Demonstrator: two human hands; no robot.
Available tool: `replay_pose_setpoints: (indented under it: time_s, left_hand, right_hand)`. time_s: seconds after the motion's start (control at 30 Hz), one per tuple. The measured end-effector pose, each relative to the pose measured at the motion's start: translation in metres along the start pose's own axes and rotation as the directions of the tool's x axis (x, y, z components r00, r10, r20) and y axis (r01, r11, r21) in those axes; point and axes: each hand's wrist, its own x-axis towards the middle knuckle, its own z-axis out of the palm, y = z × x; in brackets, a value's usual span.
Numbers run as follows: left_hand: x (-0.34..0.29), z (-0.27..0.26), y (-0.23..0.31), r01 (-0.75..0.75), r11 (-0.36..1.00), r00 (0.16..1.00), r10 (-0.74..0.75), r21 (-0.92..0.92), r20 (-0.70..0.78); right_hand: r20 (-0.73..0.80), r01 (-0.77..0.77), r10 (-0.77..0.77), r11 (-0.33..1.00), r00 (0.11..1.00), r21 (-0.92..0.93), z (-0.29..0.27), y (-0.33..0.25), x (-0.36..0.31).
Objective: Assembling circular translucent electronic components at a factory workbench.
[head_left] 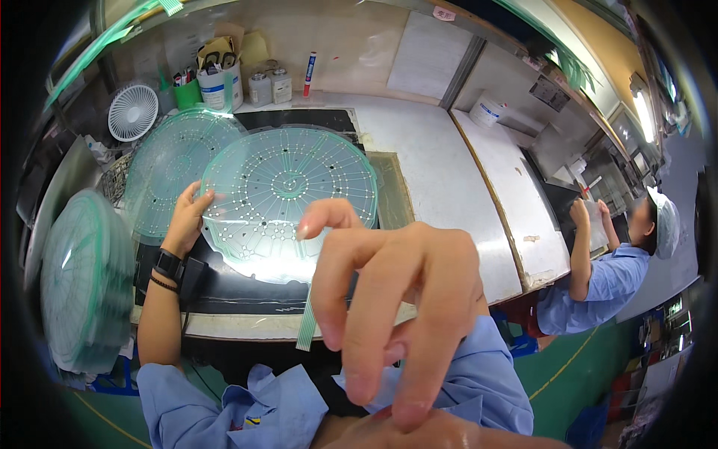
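1. Near, raised before the camera: right hand (400, 292), released, fingers bent.
2. Over the table's (232, 325) near edge: striped green strip (306, 322).
3. Farther left, with left hand (188, 215), pinching left rim of translucent round sheet (290, 176), over black mat (217, 290); green-edged, ringed with white dots, spiral-centred.
4. Beyond, left: second round sheet (176, 142).

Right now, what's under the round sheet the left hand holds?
A black mat shows past the near and far edges of the round sheet; what lies under its middle can't be made out through the pattern and glare.
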Motion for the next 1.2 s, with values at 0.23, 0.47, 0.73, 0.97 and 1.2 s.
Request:
replay_pose_setpoints:
  time_s: [0.23, 0.47, 0.73, 0.97, 1.2]
  left_hand:
    - [-0.001, -0.004, 0.001, 0.013, 1.0, 1.0, -0.013, 0.0, -0.002]
    - [-0.002, -0.002, 0.002, 0.006, 1.0, 1.0, -0.006, 0.016, -0.011]
    - [0.001, -0.001, 0.001, -0.006, 1.0, 1.0, 0.006, 0.031, 0.02]
    - [0.0, -0.004, 0.0, 0.004, 1.0, 1.0, -0.004, 0.003, 0.002]
    - [-0.002, -0.001, 0.002, 0.018, 0.998, 1.0, -0.018, 0.052, -0.014]
  right_hand:
    - [-0.017, -0.119, 0.12, 0.991, 0.993, 0.066, 0.009, -0.007, 0.006]
    - [0.018, -0.11, 0.11, 0.993, 0.994, 0.035, -0.001, -0.009, 0.003]
    - [0.024, -0.033, 0.034, 0.999, 0.999, -0.013, -0.004, -0.002, 0.001]
    - [-0.279, 0.003, -0.021, 0.998, 0.96, -0.065, -0.003, -0.03, 0.002]
    - [-0.193, 0.189, -0.244, 0.945, 0.951, -0.266, 0.021, -0.056, -0.003]
